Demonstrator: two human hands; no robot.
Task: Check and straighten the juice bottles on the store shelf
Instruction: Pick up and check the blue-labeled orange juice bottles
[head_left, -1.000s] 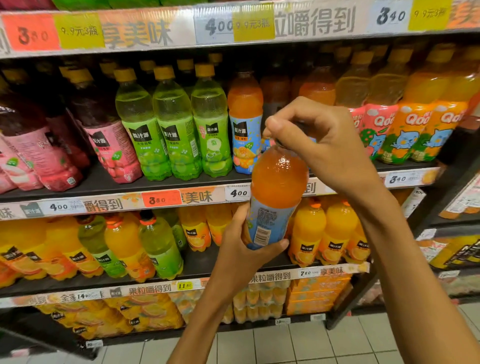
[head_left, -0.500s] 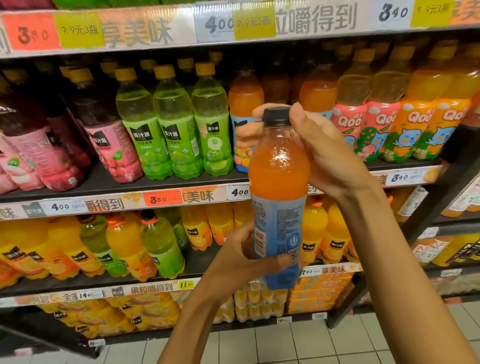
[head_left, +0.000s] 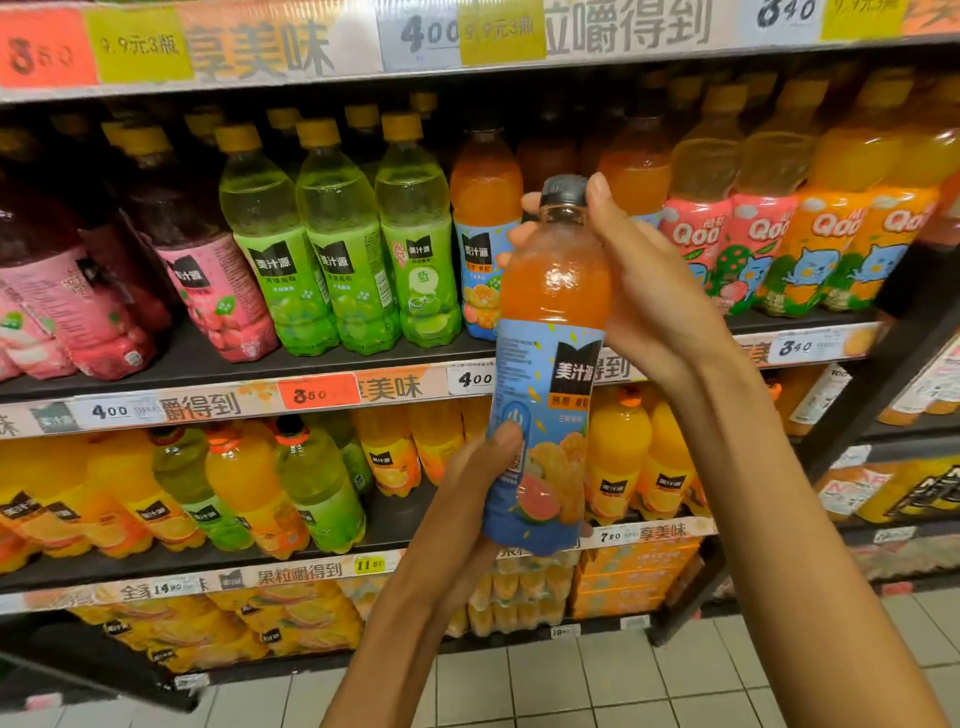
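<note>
Bottle (head_left: 550, 364) upright; left hand (head_left: 483, 499) grips base; right hand (head_left: 639, 291) grips cap.

The light was even and rather warm, and it seemed to come from above and in front of the shelves. The front bottles were bright, but the rows behind them fell into dark shadow under each shelf board. A small white glare sat on the shoulder of the held bottle (head_left: 556, 332) — its label was sharp enough to read. The price strip (head_left: 322, 41) along the top was blurred and smeared, and the far left bottles also looked soft. The wide lens bent the picture at the edges — the shelf lines curved, and the right upright (head_left: 878, 395) leaned strongly. The floor tiles (head_left: 597, 686) were pale and evenly lit.
</note>
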